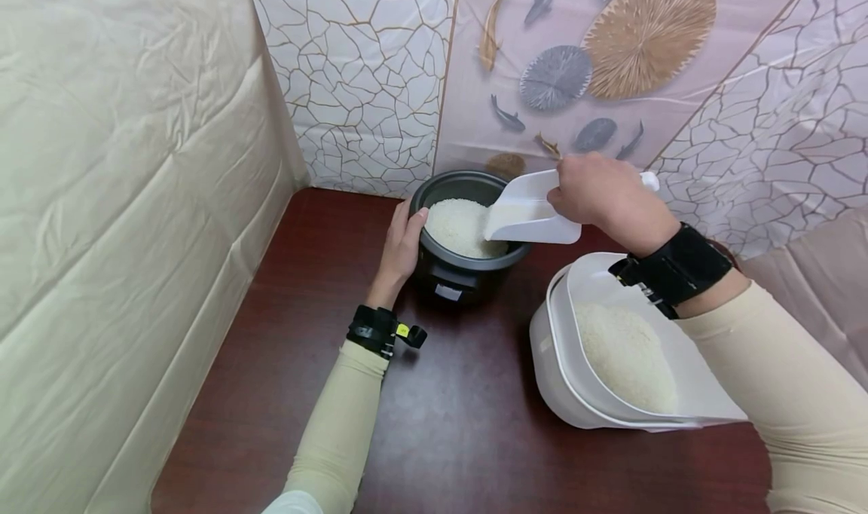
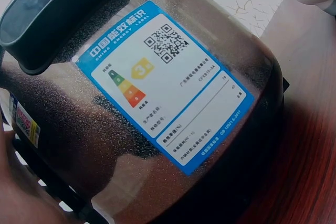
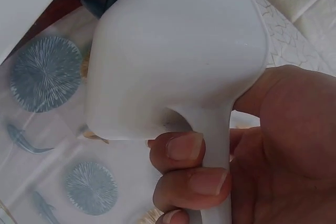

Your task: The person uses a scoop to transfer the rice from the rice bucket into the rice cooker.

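Observation:
A black rice cooker (image 1: 450,284) stands lidless on the table, uncooked rice (image 1: 456,226) lying in its dark inner pot. My left hand (image 1: 401,246) holds the cooker's left side, thumb at the rim; the left wrist view shows the cooker's wall with a blue-edged energy label (image 2: 165,87). In my right hand (image 1: 603,194) is the handle of a white scoop (image 1: 536,216), fingers curled round it. The scoop tilts over the pot's right side, its lip at the rice and some rice inside it. From the right wrist, the scoop's underside (image 3: 178,56) fills the view.
To the right, below my right forearm, stands a white rice bin (image 1: 556,378) with its mouth uncovered and a heap of rice (image 1: 627,356) inside. The dark red wooden table (image 1: 447,431) meets patterned wall sheets (image 1: 366,84) behind the cooker. Pale fabric (image 1: 136,197) hangs at the left.

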`<act>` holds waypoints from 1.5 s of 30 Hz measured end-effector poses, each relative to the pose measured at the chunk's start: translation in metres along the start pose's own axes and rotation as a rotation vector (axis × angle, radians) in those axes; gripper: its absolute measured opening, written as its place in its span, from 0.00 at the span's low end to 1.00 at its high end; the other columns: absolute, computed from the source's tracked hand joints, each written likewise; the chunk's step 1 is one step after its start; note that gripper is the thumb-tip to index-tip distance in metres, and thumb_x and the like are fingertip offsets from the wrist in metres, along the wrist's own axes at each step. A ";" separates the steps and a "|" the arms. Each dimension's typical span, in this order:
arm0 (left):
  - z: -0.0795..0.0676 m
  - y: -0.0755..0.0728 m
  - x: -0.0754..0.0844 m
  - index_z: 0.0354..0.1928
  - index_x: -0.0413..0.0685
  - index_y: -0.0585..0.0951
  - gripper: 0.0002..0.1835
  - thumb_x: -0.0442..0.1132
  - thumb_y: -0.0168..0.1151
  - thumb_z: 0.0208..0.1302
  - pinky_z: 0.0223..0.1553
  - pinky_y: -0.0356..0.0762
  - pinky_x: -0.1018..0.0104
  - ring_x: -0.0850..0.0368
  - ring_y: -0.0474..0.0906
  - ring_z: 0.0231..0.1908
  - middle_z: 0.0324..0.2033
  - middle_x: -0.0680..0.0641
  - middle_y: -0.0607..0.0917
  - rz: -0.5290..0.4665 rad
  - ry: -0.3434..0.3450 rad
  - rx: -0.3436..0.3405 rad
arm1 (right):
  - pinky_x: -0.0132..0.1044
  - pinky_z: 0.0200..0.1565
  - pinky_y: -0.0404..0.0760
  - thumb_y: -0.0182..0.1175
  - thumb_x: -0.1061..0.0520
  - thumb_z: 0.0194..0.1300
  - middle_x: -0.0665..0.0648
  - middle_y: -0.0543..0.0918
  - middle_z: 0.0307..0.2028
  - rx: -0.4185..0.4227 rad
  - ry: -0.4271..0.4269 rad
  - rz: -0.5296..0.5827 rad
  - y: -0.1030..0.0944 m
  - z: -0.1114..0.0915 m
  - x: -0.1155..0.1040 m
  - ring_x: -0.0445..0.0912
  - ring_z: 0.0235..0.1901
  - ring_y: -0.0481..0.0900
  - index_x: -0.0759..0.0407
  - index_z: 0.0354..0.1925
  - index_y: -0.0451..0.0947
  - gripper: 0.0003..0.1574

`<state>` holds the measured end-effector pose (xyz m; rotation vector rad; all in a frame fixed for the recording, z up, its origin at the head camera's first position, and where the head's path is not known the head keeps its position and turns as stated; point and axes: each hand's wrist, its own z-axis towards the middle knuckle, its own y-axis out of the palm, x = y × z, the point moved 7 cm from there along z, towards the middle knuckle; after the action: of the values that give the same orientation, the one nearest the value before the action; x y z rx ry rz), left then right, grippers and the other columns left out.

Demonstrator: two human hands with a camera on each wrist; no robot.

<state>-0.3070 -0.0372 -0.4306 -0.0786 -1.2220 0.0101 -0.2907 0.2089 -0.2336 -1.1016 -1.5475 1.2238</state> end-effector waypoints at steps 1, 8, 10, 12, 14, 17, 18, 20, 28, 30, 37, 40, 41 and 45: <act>0.000 0.000 0.001 0.78 0.56 0.71 0.31 0.60 0.44 0.81 0.66 0.66 0.49 0.52 0.70 0.62 0.66 0.46 0.73 -0.002 0.002 0.000 | 0.65 0.36 0.78 0.53 0.53 0.72 0.67 0.82 0.35 0.005 0.003 -0.002 -0.001 -0.001 0.000 0.63 0.39 0.81 0.67 0.44 0.81 0.18; 0.000 0.000 0.004 0.79 0.58 0.70 0.31 0.58 0.44 0.82 0.68 0.66 0.48 0.51 0.70 0.63 0.67 0.45 0.73 -0.013 0.009 -0.008 | 0.68 0.35 0.78 0.54 0.55 0.69 0.69 0.82 0.35 0.062 0.029 0.000 -0.006 -0.007 -0.003 0.65 0.39 0.82 0.66 0.39 0.82 0.15; 0.000 0.000 0.003 0.79 0.59 0.69 0.31 0.58 0.44 0.82 0.68 0.65 0.48 0.51 0.70 0.64 0.67 0.45 0.73 -0.010 0.005 -0.008 | 0.68 0.34 0.78 0.54 0.57 0.67 0.69 0.82 0.34 0.085 0.033 0.001 -0.007 -0.009 -0.004 0.66 0.38 0.82 0.65 0.36 0.81 0.14; 0.000 0.000 0.003 0.80 0.58 0.69 0.30 0.57 0.44 0.82 0.69 0.65 0.47 0.50 0.70 0.65 0.68 0.44 0.72 -0.012 -0.002 -0.011 | 0.68 0.32 0.77 0.54 0.58 0.66 0.69 0.82 0.33 0.112 0.036 0.003 -0.008 -0.011 -0.005 0.65 0.36 0.81 0.65 0.34 0.81 0.13; -0.001 0.000 0.002 0.80 0.55 0.68 0.30 0.55 0.44 0.83 0.69 0.64 0.46 0.48 0.69 0.66 0.69 0.42 0.71 -0.019 -0.007 -0.018 | 0.67 0.28 0.77 0.54 0.58 0.65 0.68 0.81 0.30 0.159 0.037 0.000 -0.008 -0.013 -0.007 0.65 0.33 0.81 0.65 0.33 0.81 0.12; -0.001 0.001 0.002 0.81 0.48 0.67 0.30 0.49 0.44 0.84 0.69 0.64 0.45 0.44 0.68 0.66 0.69 0.37 0.70 -0.038 -0.014 -0.035 | 0.66 0.23 0.76 0.55 0.60 0.63 0.66 0.79 0.23 0.278 0.013 -0.019 -0.010 -0.016 -0.011 0.65 0.26 0.79 0.66 0.30 0.79 0.10; -0.001 0.001 0.003 0.80 0.45 0.67 0.29 0.47 0.44 0.84 0.69 0.64 0.44 0.42 0.68 0.65 0.69 0.35 0.70 -0.045 -0.016 -0.039 | 0.66 0.22 0.75 0.56 0.61 0.62 0.66 0.78 0.21 0.331 -0.004 -0.032 -0.010 -0.018 -0.013 0.65 0.25 0.79 0.67 0.29 0.79 0.10; -0.002 0.001 0.002 0.80 0.44 0.67 0.29 0.46 0.44 0.84 0.69 0.64 0.45 0.42 0.68 0.65 0.69 0.35 0.70 -0.045 -0.016 -0.041 | 0.64 0.21 0.75 0.56 0.63 0.62 0.65 0.76 0.18 0.425 -0.047 -0.061 -0.012 -0.020 -0.018 0.65 0.22 0.78 0.68 0.29 0.78 0.08; -0.002 0.000 0.001 0.80 0.56 0.69 0.30 0.56 0.44 0.83 0.67 0.65 0.48 0.49 0.69 0.63 0.67 0.43 0.72 -0.017 -0.003 -0.004 | 0.55 0.34 0.70 0.60 0.65 0.69 0.67 0.79 0.20 0.542 -0.185 -0.257 -0.012 -0.021 -0.037 0.65 0.23 0.79 0.72 0.62 0.77 0.24; -0.002 0.000 0.001 0.79 0.57 0.70 0.30 0.58 0.44 0.82 0.66 0.65 0.49 0.51 0.70 0.62 0.66 0.45 0.73 -0.010 -0.004 0.000 | 0.55 0.38 0.70 0.62 0.65 0.69 0.69 0.81 0.24 0.526 -0.200 -0.298 -0.010 -0.018 -0.041 0.66 0.26 0.80 0.70 0.65 0.75 0.27; -0.001 0.001 -0.001 0.78 0.58 0.71 0.31 0.60 0.44 0.81 0.65 0.66 0.50 0.52 0.70 0.60 0.64 0.46 0.74 0.002 -0.006 0.010 | 0.54 0.46 0.69 0.56 0.72 0.70 0.73 0.82 0.32 0.640 -0.362 -0.377 -0.012 -0.014 -0.059 0.66 0.36 0.79 0.65 0.69 0.73 0.31; -0.001 0.001 0.000 0.78 0.57 0.71 0.30 0.59 0.44 0.82 0.64 0.66 0.51 0.52 0.70 0.59 0.63 0.45 0.74 -0.004 0.000 0.007 | 0.54 0.44 0.69 0.52 0.72 0.74 0.70 0.80 0.31 0.724 -0.461 -0.395 -0.014 -0.017 -0.068 0.65 0.35 0.77 0.61 0.71 0.73 0.30; -0.001 0.001 0.000 0.78 0.57 0.71 0.30 0.59 0.44 0.82 0.63 0.66 0.51 0.52 0.70 0.59 0.63 0.45 0.74 -0.006 0.005 0.005 | 0.53 0.44 0.69 0.51 0.72 0.76 0.69 0.79 0.31 0.738 -0.484 -0.399 -0.014 -0.018 -0.069 0.65 0.35 0.76 0.60 0.72 0.73 0.30; -0.002 0.000 0.007 0.78 0.55 0.72 0.30 0.57 0.44 0.83 0.63 0.66 0.52 0.52 0.70 0.58 0.62 0.43 0.74 -0.015 0.014 -0.009 | 0.53 0.44 0.69 0.49 0.73 0.77 0.67 0.77 0.32 0.758 -0.528 -0.410 -0.013 -0.018 -0.072 0.63 0.35 0.75 0.55 0.75 0.72 0.34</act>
<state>-0.3028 -0.0373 -0.4248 -0.0769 -1.2082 -0.0093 -0.2570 0.1416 -0.2248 0.0356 -1.3671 1.6668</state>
